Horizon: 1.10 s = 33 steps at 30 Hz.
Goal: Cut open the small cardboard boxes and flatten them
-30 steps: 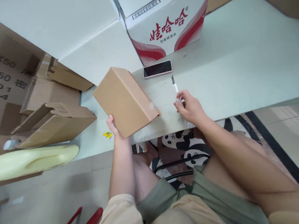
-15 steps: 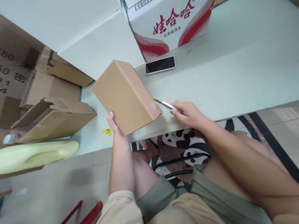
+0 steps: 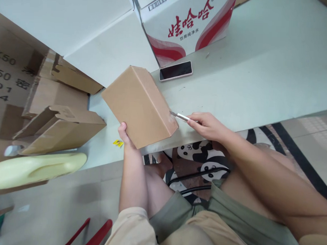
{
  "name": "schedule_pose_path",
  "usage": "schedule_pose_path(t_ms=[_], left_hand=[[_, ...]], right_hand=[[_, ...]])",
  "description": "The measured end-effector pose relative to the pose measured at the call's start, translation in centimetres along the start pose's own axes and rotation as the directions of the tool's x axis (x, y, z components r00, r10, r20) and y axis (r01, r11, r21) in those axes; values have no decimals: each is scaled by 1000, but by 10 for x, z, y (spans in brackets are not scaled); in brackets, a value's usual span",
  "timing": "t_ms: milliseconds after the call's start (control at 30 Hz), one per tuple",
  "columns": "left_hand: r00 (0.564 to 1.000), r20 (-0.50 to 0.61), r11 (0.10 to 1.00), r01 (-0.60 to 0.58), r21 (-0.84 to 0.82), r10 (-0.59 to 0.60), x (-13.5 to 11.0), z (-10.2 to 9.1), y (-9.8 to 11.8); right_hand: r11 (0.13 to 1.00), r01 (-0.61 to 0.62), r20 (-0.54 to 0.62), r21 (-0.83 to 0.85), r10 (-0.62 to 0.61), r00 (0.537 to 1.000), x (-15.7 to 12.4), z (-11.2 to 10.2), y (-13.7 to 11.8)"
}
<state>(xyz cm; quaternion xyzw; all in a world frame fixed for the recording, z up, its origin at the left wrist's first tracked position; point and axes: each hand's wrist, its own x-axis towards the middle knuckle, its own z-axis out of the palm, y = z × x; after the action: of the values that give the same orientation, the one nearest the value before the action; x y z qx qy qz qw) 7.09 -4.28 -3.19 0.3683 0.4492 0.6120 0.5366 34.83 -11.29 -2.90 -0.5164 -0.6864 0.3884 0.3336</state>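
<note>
A plain brown cardboard box (image 3: 135, 107) is held tilted over the table by my left hand (image 3: 124, 133). My left thumb lies on its near left edge; the other fingers are hidden beneath it. In my right hand (image 3: 204, 123) is a utility knife (image 3: 182, 117) with a white handle. Its blade meets the narrow side of the box near the right corner, where a piece of clear tape seems to shine. How deep the blade sits I cannot tell.
Behind the box lies a phone (image 3: 176, 71), in front of a white and red carton (image 3: 189, 29). Open cardboard boxes (image 3: 68, 131) and a pale yellow bottle (image 3: 42, 169) stand at the left. A small yellow packet (image 3: 118, 143) is near the table's front edge (image 3: 250, 128).
The knife and my right hand have shifted slightly toward me along the box's narrow side. The box has turned a little, its far corner moving right.
</note>
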Motion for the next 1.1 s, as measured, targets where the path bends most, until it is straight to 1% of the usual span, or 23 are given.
schedule_pose_path(t_ms=[67, 133, 200, 267, 300, 333, 367, 433, 500, 533, 600, 667, 767, 967, 1100], left_hand=[[999, 31, 999, -9, -36, 11, 1, 0, 0], [998, 54, 996, -16, -84, 21, 4, 1, 0], [999, 34, 992, -36, -121, 40, 8, 1, 1], [997, -13, 988, -71, -139, 69, 13, 0, 1], [997, -27, 987, -81, -142, 78, 15, -1, 1], [997, -26, 986, -79, -145, 76, 17, -2, 1], [998, -15, 986, -69, -151, 67, 18, -2, 1], [999, 17, 985, -35, -170, 38, 18, -3, 1], [999, 46, 981, -4, -192, 13, 16, -2, 1], [998, 55, 980, 11, -197, 0, 14, -1, 1], [997, 72, 980, 41, -194, -28, 12, 2, 2], [996, 81, 981, 59, -184, -44, 9, 3, 3], [994, 96, 984, 70, -163, -55, 7, 4, 3], [991, 112, 985, 87, -148, -71, 3, 3, 2], [990, 127, 984, 82, -156, -62, 3, 6, 4]], right_hand=[[1000, -10, 31, -13, 10, 999, -1, -3, -1], [998, -48, 61, -31, 50, 997, -3, -6, -3], [995, -87, 114, -54, 92, 989, -6, -10, -2], [992, -107, 164, -65, 116, 980, -8, -12, 0], [992, -111, 168, -65, 121, 978, -8, -13, 2], [991, -119, 146, -63, 127, 981, -8, -13, 4], [989, -133, 100, -65, 139, 985, -8, -14, 6], [981, -181, -36, -66, 178, 983, -6, -15, 8], [974, -228, -134, -14, 224, 965, -4, -15, 8], [971, -235, -143, 38, 238, 961, -4, -14, 6], [967, -207, -99, 148, 223, 970, -6, -12, 1], [971, -148, -59, 188, 161, 985, -8, -9, -4], [988, -72, -57, 140, 80, 995, -11, -4, -8], [996, -50, -103, 75, 58, 993, -10, -3, -4], [998, -21, -49, 65, 25, 998, -10, -5, -3]])
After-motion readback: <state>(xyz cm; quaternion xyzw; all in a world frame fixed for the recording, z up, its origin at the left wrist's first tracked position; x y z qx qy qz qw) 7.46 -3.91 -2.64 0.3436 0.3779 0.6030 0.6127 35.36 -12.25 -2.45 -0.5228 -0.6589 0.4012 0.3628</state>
